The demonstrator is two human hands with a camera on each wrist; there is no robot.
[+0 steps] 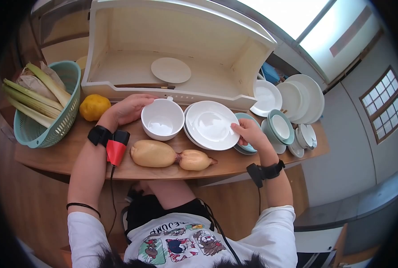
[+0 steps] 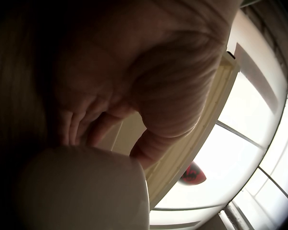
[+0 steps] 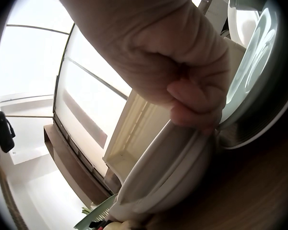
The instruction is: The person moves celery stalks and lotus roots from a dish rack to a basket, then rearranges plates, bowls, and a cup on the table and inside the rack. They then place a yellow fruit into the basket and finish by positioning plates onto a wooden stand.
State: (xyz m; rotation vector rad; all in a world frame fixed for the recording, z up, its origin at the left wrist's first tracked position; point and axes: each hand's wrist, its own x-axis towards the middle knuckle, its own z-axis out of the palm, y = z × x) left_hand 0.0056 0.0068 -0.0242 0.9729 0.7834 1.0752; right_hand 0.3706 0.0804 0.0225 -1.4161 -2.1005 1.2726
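My left hand (image 1: 130, 109) curls at the far left side of a white cup (image 1: 162, 120). In the left wrist view, thumb and fingers meet the edge of that cup (image 2: 86, 189). A small handle shows at the cup's far side. Right of it are stacked white plates (image 1: 211, 124), their near edge by the lotus root (image 1: 153, 153). My right hand (image 1: 251, 135) pinches their right edge, thumb on top, the other fingers mostly hidden below. Pale blue dishes (image 1: 248, 119) lie beside and partly under this hand.
A cream dish cabinet (image 1: 225, 80) spans the back, holding a white oval plate (image 1: 171, 70) and chopsticks (image 1: 141, 85). At left are a green basket (image 1: 69, 109) of long stalks and a yellow round fruit or squash (image 1: 95, 107). Plates (image 1: 313, 96) and bowls (image 1: 279, 125) crowd the right.
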